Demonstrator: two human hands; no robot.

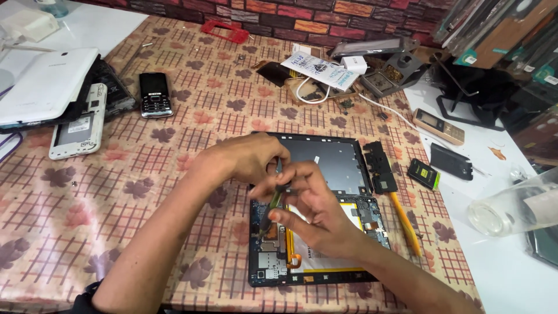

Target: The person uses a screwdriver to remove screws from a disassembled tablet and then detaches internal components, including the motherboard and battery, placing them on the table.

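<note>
An opened tablet (325,157) lies face down on the patterned tablecloth, its grey inner plate at the top and its circuit board (268,256) and battery (354,212) exposed below. My right hand (317,212) holds a thin green-handled screwdriver (273,203) with its tip down on the board at the tablet's left side. My left hand (250,157) rests over the tablet's upper left edge, fingers curled against the top of the tool.
A black plastic strip (381,166) and an orange pry tool (406,224) lie right of the tablet. A black keypad phone (154,94), a white phone back (78,128) and a white tablet (46,81) sit at left. A clear jar (511,206) lies on its side at right.
</note>
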